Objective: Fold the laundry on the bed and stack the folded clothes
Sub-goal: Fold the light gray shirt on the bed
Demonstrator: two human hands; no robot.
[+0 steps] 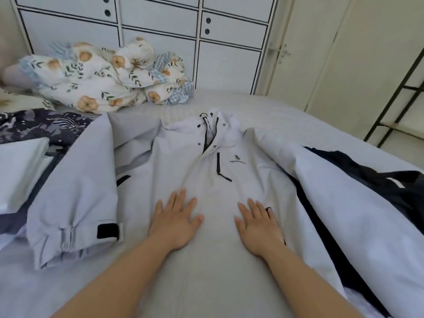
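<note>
On the jacket point(206, 180), both hands point(176, 219) press flat, apart.

Pale grey-white jacket point(206, 180) spread front-up on bed point(286, 111), collar and hood at far end, hem toward viewer. Black front zip part open at neck, dark snaps beside it, black chest-pocket zip, small dark logo on chest. One sleeve point(75, 180) folded toward viewer at left, cuff with black tab. Other side rumpled at right over dark navy garment point(378, 180). Dark patterned garment point(41, 127) lying at far left; pale folded piece point(18, 168) near it.
</note>
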